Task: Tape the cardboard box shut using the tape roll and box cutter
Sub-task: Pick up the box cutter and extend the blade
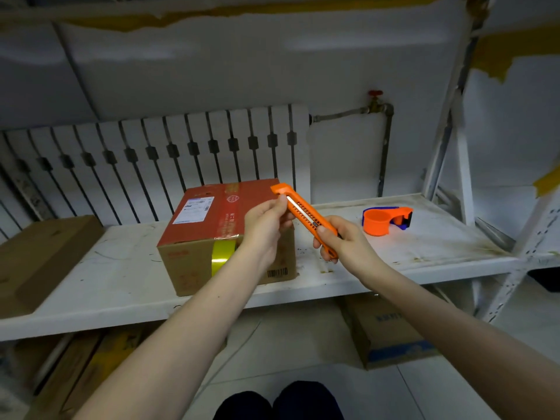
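Observation:
An orange box cutter (298, 209) is held in the air above the shelf, tilted up to the left. My right hand (339, 241) grips its lower handle, thumb on the slider. My left hand (268, 221) pinches its upper part near the tip. Behind my left hand stands the cardboard box (212, 234), with a red top, a white label and a strip of yellow tape running over its front edge. The orange and blue tape dispenser (386, 219) lies on the shelf to the right, apart from both hands.
The white shelf board (121, 277) carries a flat brown carton (39, 259) at the left. A radiator (151, 159) lines the wall behind. Shelf uprights (460, 165) stand at the right. More cartons (385, 331) sit on the floor below.

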